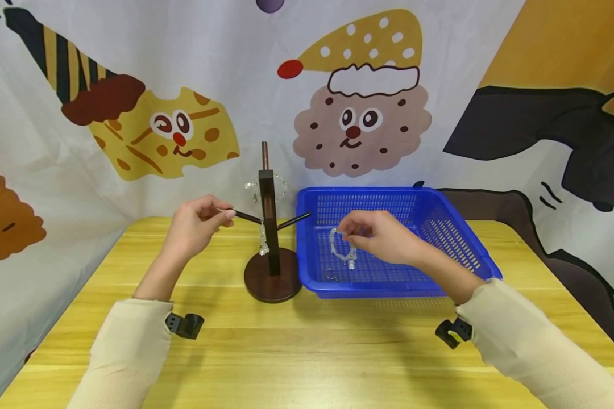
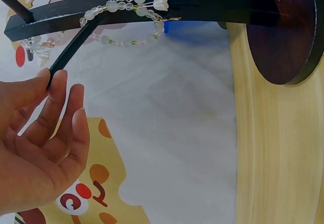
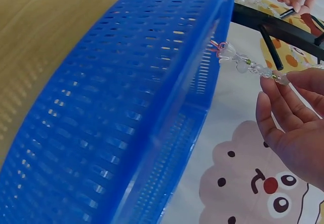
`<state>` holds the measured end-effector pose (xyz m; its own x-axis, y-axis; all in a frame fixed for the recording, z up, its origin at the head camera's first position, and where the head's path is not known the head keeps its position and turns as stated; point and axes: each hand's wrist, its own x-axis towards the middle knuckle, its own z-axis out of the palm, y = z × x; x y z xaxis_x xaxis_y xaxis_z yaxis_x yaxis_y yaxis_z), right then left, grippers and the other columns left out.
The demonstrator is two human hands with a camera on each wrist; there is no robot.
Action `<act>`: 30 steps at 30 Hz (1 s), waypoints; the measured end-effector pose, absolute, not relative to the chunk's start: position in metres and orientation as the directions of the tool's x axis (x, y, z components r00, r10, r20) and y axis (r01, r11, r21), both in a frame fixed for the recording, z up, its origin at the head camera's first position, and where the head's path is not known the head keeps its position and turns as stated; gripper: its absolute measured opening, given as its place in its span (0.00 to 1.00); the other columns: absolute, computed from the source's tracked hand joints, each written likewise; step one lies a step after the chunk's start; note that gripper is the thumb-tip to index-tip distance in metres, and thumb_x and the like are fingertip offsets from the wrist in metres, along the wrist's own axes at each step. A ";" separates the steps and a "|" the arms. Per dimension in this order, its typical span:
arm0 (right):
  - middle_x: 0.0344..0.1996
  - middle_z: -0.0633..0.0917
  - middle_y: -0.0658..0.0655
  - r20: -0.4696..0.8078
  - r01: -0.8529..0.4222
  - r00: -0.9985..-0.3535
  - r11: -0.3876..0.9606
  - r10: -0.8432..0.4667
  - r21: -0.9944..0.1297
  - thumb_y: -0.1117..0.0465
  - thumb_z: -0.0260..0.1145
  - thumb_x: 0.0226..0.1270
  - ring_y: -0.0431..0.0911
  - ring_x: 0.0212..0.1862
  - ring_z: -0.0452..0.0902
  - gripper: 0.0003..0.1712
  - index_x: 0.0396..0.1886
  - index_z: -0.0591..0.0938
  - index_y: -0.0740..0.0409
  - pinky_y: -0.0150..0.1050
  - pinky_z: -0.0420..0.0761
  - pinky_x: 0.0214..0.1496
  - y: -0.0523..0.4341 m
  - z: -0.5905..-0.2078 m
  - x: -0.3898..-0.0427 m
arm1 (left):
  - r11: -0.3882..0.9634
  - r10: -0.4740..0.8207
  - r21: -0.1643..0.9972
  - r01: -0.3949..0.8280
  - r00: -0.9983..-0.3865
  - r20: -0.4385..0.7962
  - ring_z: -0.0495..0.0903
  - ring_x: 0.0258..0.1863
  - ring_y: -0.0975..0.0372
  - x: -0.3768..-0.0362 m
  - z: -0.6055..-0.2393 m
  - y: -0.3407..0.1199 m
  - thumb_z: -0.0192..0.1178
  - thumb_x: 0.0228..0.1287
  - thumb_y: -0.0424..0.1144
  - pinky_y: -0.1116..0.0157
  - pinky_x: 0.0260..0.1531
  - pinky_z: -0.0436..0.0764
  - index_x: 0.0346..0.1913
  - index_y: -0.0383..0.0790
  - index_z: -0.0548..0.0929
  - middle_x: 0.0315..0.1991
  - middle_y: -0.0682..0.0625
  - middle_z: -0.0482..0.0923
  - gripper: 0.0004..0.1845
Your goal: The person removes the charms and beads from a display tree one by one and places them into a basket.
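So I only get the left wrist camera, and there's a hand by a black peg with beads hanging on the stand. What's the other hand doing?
Observer: The right hand pinches a clear beaded bracelet and dangles it inside a blue basket, which stands just right of the stand.
Kid: Ok, is anything else in that basket?
Observer: Yes, one small ring lies on the basket floor, near the front wall and just below the dangling bracelet.
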<state>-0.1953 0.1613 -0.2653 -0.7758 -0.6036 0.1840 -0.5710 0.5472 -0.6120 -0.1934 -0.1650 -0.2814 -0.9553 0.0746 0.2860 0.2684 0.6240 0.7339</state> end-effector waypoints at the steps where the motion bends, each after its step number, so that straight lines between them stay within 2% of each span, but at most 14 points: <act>1: 0.29 0.81 0.50 0.185 -0.574 -0.771 0.541 -0.609 -0.614 0.74 0.60 0.59 0.43 0.33 0.76 0.10 0.38 0.80 0.61 0.39 0.77 0.35 0.162 -0.267 -0.195 | 0.624 0.075 0.734 0.268 -0.955 0.286 0.80 0.30 0.57 -0.193 -0.281 -0.165 0.54 0.66 0.40 0.62 0.33 0.76 0.41 0.36 0.81 0.31 0.43 0.82 0.11; 9: 0.29 0.82 0.49 0.150 -0.558 -0.764 0.527 -0.627 -0.641 0.74 0.59 0.59 0.43 0.32 0.77 0.10 0.38 0.80 0.59 0.36 0.77 0.32 0.165 -0.278 -0.190 | 0.625 0.076 0.735 0.262 -0.958 0.277 0.80 0.31 0.56 -0.193 -0.280 -0.165 0.54 0.66 0.40 0.61 0.34 0.77 0.42 0.35 0.81 0.31 0.43 0.82 0.12; 16: 0.29 0.82 0.48 0.138 -0.557 -0.756 0.519 -0.640 -0.648 0.75 0.61 0.58 0.42 0.33 0.77 0.08 0.35 0.80 0.61 0.39 0.77 0.36 0.167 -0.290 -0.189 | 0.624 0.076 0.737 0.260 -0.959 0.275 0.80 0.31 0.56 -0.193 -0.279 -0.165 0.54 0.66 0.40 0.60 0.34 0.77 0.42 0.35 0.81 0.32 0.43 0.82 0.12; 30: 0.29 0.82 0.48 0.093 -0.555 -0.736 0.519 -0.671 -0.650 0.73 0.62 0.57 0.40 0.33 0.77 0.09 0.34 0.80 0.58 0.35 0.78 0.38 0.171 -0.300 -0.187 | 0.623 0.078 0.736 0.265 -0.957 0.279 0.80 0.31 0.56 -0.193 -0.279 -0.165 0.54 0.66 0.40 0.61 0.34 0.77 0.41 0.35 0.81 0.31 0.43 0.82 0.12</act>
